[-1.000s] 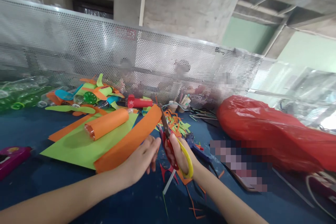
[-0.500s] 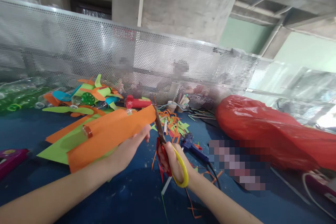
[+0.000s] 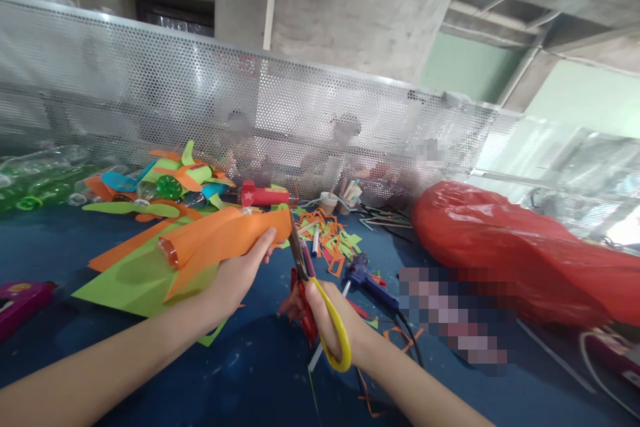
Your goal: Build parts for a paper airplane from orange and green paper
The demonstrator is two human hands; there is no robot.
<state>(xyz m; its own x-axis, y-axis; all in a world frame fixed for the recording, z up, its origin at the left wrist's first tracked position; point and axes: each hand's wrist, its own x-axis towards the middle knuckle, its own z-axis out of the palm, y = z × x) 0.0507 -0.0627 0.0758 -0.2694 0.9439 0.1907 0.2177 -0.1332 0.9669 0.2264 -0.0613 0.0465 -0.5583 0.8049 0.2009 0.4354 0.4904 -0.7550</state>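
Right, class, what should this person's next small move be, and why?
Probably a small snip: squeeze the scissors while the left hand steadies the orange paper. The right hand grips the scissors with their blades right at the paper's end, and the left hand holds the paper near that end, which should help control the cut.

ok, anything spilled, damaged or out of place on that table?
Nothing looks clearly damaged. It is untidy, though: cut paper scraps lie strewn, ungathered, on the blue table beyond the right hand, and the blue glue gun lies loose near them with its cord trailing.
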